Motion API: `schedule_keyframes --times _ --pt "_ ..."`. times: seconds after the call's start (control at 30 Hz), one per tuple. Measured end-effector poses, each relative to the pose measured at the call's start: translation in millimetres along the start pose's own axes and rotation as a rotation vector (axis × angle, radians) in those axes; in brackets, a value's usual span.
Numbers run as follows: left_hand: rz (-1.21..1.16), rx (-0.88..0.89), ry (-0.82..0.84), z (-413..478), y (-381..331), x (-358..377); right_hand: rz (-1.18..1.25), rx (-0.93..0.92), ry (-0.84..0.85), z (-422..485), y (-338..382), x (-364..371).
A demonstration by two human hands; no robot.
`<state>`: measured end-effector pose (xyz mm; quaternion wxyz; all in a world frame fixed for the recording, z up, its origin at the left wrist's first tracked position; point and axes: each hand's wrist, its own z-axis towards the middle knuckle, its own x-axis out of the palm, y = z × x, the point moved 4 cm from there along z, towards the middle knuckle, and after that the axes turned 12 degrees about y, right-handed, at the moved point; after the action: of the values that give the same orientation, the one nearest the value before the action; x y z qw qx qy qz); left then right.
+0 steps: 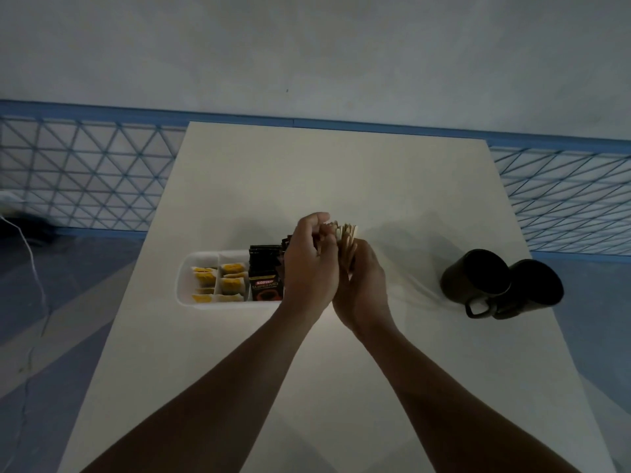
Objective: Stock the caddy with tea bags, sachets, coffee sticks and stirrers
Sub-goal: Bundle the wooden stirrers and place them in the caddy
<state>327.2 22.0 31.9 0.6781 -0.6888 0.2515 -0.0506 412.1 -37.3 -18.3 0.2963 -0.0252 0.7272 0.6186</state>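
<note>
You are looking down at a pale table (341, 172) with both of your bare forearms reaching forward to its middle. Your hands meet there, heels touching, around a bundle of pale wooden stirrers (349, 238) that stands roughly upright with its tips fanning out above your fingers. Your left hand (309, 268) has its fingers curled in against the bundle's upper part, and your right hand (362, 285) wraps round the lower part from the right side. Just left of your hands lies a white caddy (182, 285), a long shallow tray split into compartments. Your left hand covers its right end, so you cannot tell whether the foot of the bundle is inside a compartment or held above it. The two left compartments hold yellow-and-white tea bags (205, 278), lying in small rows. The next compartment holds black coffee sticks (265, 278) standing upright, the front one printed with red and white lettering, and they sit right against your left hand. Well to the right on the table, two black mugs (478, 279) lie on their sides, touching each other, mouths facing away from you, one handle pointing toward you. Beyond the table is a plain grey wall above a blue-lined floor pattern.
</note>
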Motion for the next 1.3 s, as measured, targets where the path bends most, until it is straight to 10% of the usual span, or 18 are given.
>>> schedule_keyframes --times 0.67,1.3 --pt "0.244 -0.002 0.039 0 1 -64 -0.296 0.185 0.070 -4 0 -2" --pt "0.449 -0.015 0.286 32 -9 -25 -0.424 -0.128 0.196 6 12 -15"
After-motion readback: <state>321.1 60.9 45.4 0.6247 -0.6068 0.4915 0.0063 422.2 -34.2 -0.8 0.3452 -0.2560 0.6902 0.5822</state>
